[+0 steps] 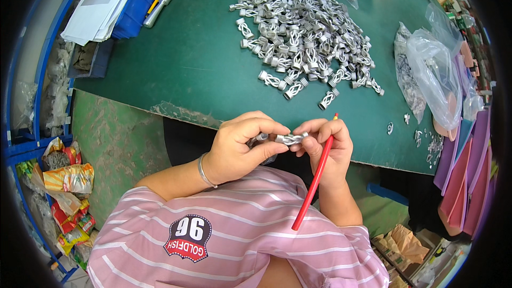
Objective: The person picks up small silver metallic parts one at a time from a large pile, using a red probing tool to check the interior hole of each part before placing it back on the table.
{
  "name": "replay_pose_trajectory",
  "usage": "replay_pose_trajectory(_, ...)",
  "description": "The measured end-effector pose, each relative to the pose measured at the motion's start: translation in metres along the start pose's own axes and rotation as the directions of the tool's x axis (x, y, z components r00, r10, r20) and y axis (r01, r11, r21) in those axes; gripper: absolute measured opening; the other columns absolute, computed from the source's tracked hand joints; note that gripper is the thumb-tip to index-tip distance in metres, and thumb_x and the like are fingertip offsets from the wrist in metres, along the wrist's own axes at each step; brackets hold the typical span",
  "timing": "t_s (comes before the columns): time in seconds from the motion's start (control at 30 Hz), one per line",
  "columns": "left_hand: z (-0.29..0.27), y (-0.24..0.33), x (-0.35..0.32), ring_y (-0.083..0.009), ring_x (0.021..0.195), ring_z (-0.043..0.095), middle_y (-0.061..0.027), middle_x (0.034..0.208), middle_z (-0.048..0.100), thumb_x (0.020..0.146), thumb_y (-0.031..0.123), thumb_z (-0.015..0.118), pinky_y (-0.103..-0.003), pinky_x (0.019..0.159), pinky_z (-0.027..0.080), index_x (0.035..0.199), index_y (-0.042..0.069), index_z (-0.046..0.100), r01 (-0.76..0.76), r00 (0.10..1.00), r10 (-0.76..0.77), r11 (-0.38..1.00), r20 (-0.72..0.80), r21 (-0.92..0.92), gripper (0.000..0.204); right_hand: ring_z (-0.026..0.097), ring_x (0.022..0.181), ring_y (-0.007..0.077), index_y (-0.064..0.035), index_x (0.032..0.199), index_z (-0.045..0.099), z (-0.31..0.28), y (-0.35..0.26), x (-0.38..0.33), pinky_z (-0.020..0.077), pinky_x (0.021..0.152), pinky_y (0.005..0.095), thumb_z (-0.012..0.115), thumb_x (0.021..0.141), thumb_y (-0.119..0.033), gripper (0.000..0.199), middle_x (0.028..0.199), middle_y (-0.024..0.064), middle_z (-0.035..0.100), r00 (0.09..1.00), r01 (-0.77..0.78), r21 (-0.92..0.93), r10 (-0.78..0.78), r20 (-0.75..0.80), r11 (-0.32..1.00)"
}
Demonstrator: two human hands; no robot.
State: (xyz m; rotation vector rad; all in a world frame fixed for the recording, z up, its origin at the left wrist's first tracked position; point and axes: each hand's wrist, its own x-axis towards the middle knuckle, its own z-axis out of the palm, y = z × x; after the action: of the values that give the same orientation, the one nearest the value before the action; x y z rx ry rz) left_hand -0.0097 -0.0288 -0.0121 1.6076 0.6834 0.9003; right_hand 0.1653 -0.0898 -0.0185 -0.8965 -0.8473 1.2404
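In front of my chest, my left hand (229,146) pinches one end of a small silver metal piece (291,139) with a twisted, open-loop body. A second dark-silver piece (259,137) shows in the curl of the same hand. The fingertips of my right hand (337,154) touch the other end of the twisted piece. Also held in that right hand is a long red stick (313,186), slanting down toward my shirt, its short yellowish end above the fingers. Beyond my hands lies a large heap of similar silver pieces (312,32) on the green table (176,74).
Clear plastic bags (434,64) lie at the table's right, with small loose metal bits (434,146) near the edge. Pink and purple bins (466,176) stand beyond. A blue bin (130,18) with papers (101,8) sits at far left. Blue shelving (40,69) stands beside the table.
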Motion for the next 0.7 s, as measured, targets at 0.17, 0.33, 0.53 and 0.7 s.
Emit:
replay_pose_trajectory(0.17, 0.002, 0.010, 0.004, -0.0136, 0.067, 0.057, -0.0057, 0.077, 0.060, 0.066, 0.002, 0.075, -0.024, 0.056, 0.044, 0.088, 0.002, 0.063, -0.093, 0.995, 0.094, 0.995, 0.023, -0.042, 0.025, 0.061, 0.084, 0.0220, -0.0047, 0.072, 0.039, -0.008, 0.013, 0.002, 0.0530, 0.072, 0.0304, 0.060, 0.075, 0.012, 0.027, 0.096, 0.0198, 0.057, 0.985, 0.132, 0.008, -0.132, 0.113, 0.991)
replay_pose_trajectory(0.33, 0.003, 0.003, 0.003, -0.0096, 0.063, 0.055, -0.0051, 0.079, 0.059, 0.068, 0.002, 0.073, -0.021, 0.054, 0.043, 0.090, 0.002, 0.062, -0.159, 0.987, 0.159, 0.986, -0.005, -0.048, 0.024, 0.060, 0.088, 0.0237, -0.0046, 0.076, 0.038, -0.003, 0.010, 0.000, 0.0533, 0.075, 0.0324, 0.063, 0.071, 0.013, 0.031, 0.095, 0.0194, 0.056, 0.953, 0.303, -0.197, -0.291, 0.087, 0.932)
replay_pose_trajectory(0.53, 0.001, -0.005, -0.004, -0.0059, 0.056, 0.048, -0.0070, 0.078, 0.060, 0.083, 0.006, 0.061, -0.020, 0.045, 0.036, 0.102, -0.004, 0.058, 0.497, 0.850, -0.457, 0.533, 0.262, -0.684, 0.022, 0.058, 0.073, 0.0227, -0.0072, 0.081, 0.035, 0.009, 0.002, -0.001, 0.0476, 0.065, 0.0320, 0.071, 0.064, 0.012, 0.044, 0.090, 0.0180, 0.057, 0.870, 0.490, -0.275, -0.484, 0.092, 0.827)
replay_pose_trajectory(0.7, 0.004, -0.003, -0.001, -0.0164, 0.063, 0.061, -0.0142, 0.084, 0.061, 0.088, 0.010, 0.052, -0.023, 0.047, 0.049, 0.107, -0.006, 0.053, 0.553, 0.820, -0.444, 0.448, 0.362, -0.703, 0.024, 0.058, 0.073, 0.0234, -0.0071, 0.079, 0.037, 0.007, -0.003, -0.003, 0.0474, 0.064, 0.0327, 0.071, 0.066, 0.009, 0.040, 0.087, 0.0198, 0.060, 0.849, 0.528, -0.318, -0.484, 0.211, 0.787)
